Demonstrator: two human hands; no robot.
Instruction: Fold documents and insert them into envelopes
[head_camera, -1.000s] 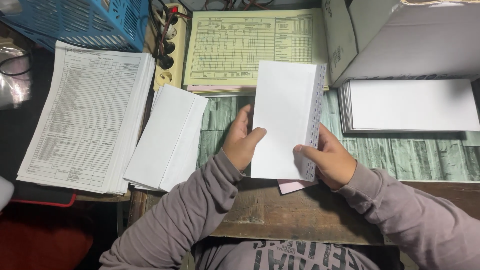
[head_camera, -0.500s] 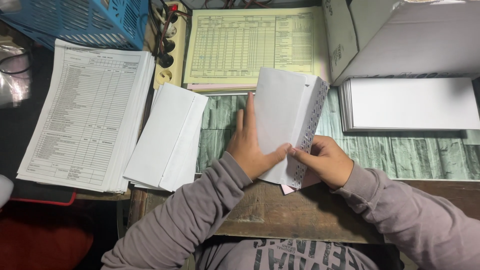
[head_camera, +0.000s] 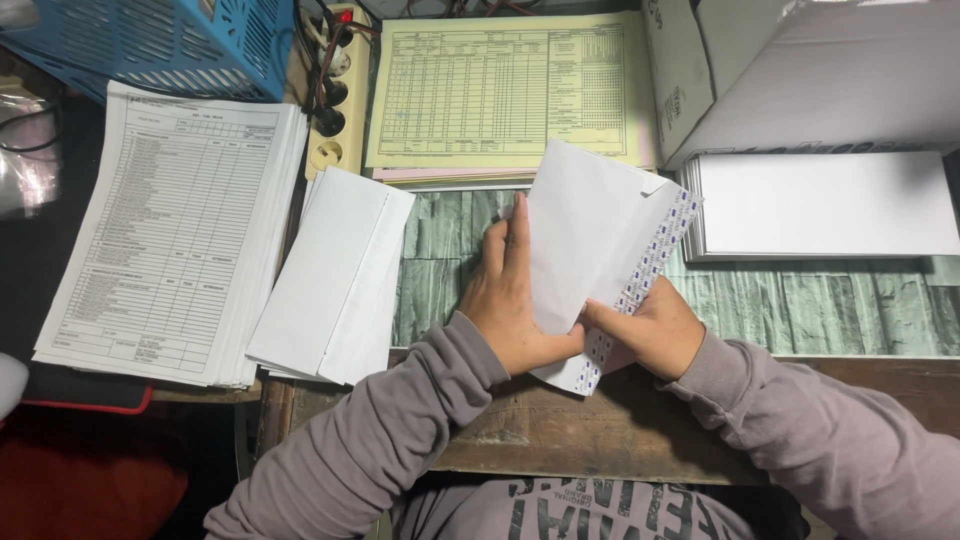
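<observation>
I see the white envelope (head_camera: 600, 240) tilted over the desk's (head_camera: 800, 310) near edge, its patterned flap edge turned toward the right. My left hand (head_camera: 515, 305) lies flat on its left side, fingers stretched out along the paper; my right hand (head_camera: 650, 330) pinches the lower flap edge between thumb and fingers. Open green surface lies to the right — below the stack of blank envelopes (head_camera: 825, 205). Left, folded white sheets (head_camera: 335, 275) lie near; the yellow form (head_camera: 505, 90) lies along the far edge.
</observation>
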